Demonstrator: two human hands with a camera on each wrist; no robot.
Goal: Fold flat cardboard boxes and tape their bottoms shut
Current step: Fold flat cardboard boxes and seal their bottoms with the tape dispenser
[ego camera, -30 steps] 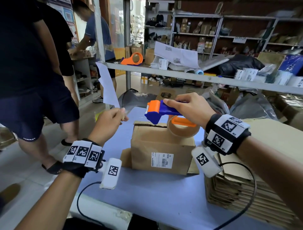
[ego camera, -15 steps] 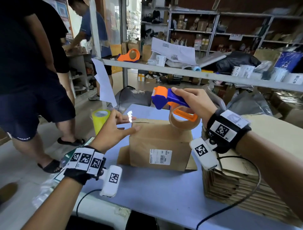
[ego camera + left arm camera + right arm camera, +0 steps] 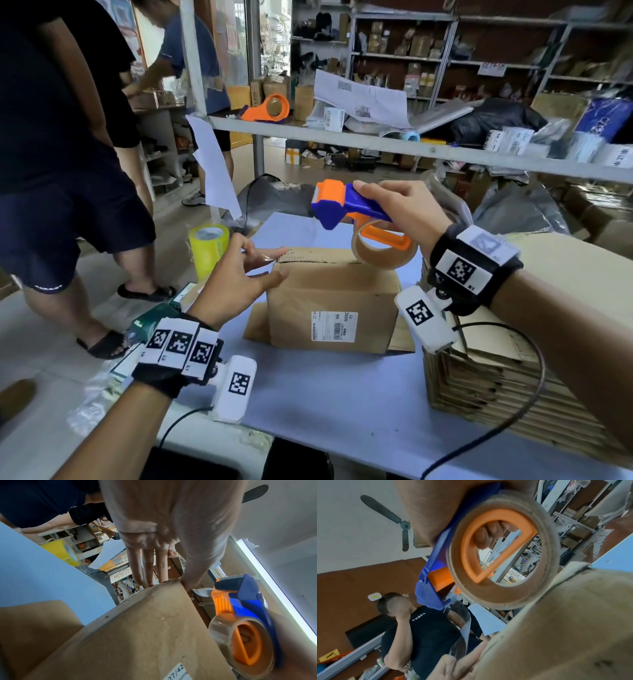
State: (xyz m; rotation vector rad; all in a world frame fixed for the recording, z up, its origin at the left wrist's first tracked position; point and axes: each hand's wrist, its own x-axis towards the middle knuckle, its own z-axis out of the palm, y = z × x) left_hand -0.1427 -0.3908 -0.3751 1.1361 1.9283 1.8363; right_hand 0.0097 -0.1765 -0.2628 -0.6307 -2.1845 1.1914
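Note:
A brown cardboard box [image 3: 329,298] with a white barcode label stands on the blue table [image 3: 325,394]. My left hand [image 3: 239,274] lies at the box's top left edge, with straight fingers pressing the end of a clear tape strip onto the cardboard and the thumb on the near corner. My right hand [image 3: 400,209] grips a blue and orange tape dispenser [image 3: 349,209] just above the box top, its tape roll [image 3: 383,250] close to the cardboard. In the right wrist view the clear strip runs from the dispenser [image 3: 433,574] down to my left fingers [image 3: 453,666]. The left wrist view shows the box [image 3: 137,635] and the dispenser [image 3: 243,601].
A tall stack of flat cardboard [image 3: 513,377] sits at the right of the table. A yellow tape roll [image 3: 208,240] stands off the table's left edge. A metal shelf rail [image 3: 376,144] crosses above, holding a second dispenser [image 3: 270,109]. People [image 3: 68,137] stand at the left.
My left hand came down from the raised position with the tape end and now presses it on the box's top left edge. My right hand still holds the dispenser above the box.

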